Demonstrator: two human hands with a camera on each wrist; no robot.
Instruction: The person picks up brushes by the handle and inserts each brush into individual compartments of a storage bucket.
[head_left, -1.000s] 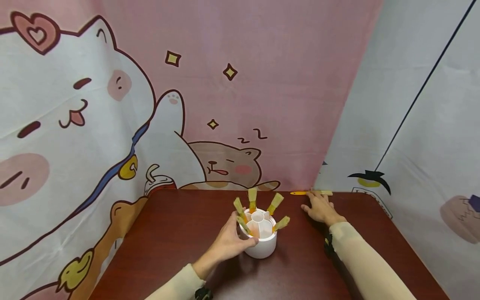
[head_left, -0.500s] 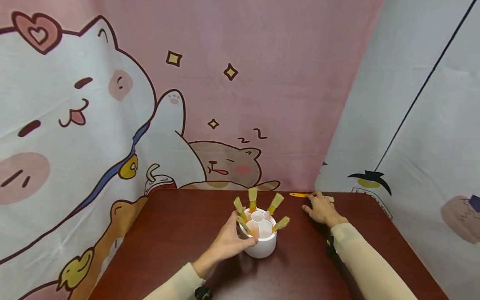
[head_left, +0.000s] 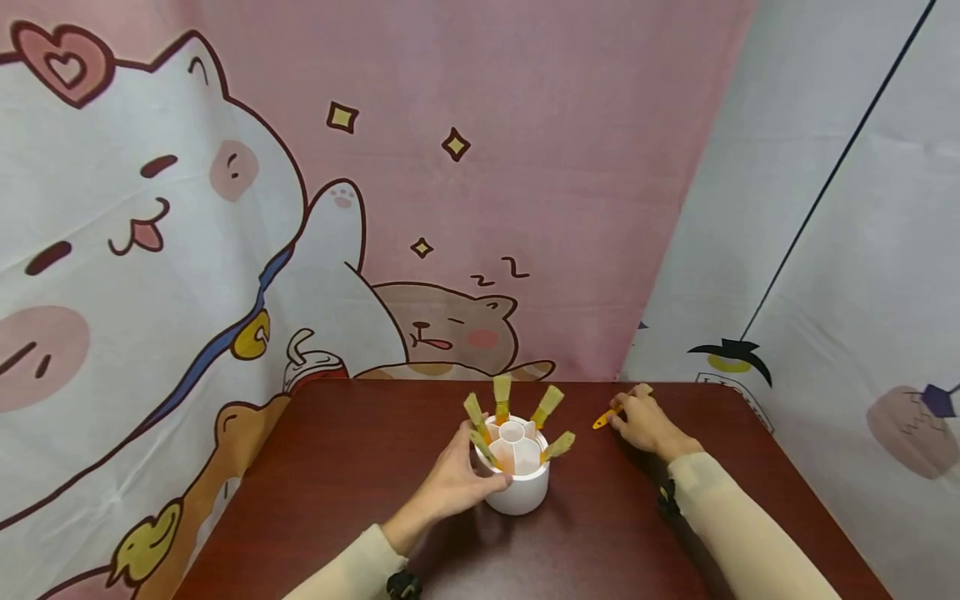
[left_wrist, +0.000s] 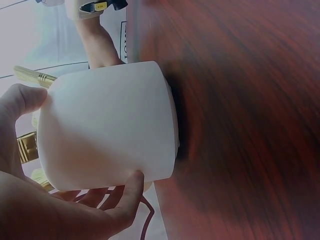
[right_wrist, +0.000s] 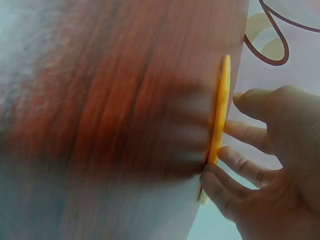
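My left hand point(head_left: 453, 487) grips a white round holder point(head_left: 525, 498) standing on the table, thumb on its near side and fingers round its left. Several brushes point(head_left: 501, 396) stand bristles-up in its outer compartments. In the left wrist view the holder point(left_wrist: 110, 127) fills the space between thumb and fingers. At the back right my right hand point(head_left: 647, 425) is over a loose brush with an orange handle point(head_left: 604, 418). In the right wrist view several fingertips touch the orange brush point(right_wrist: 220, 115) along one side; the thumb looks apart from it. The right hand partly hides its bristles.
The dark red-brown table point(head_left: 360, 450) ends at a back edge close beyond the loose brush. Behind it hangs a pink and white cartoon backdrop point(head_left: 585, 208). Table surface lies between the holder and my right hand.
The loose brush has turned from lying along the back edge to a slant, its handle end now nearer me. My right hand has shifted slightly with it; left hand and holder stay put.
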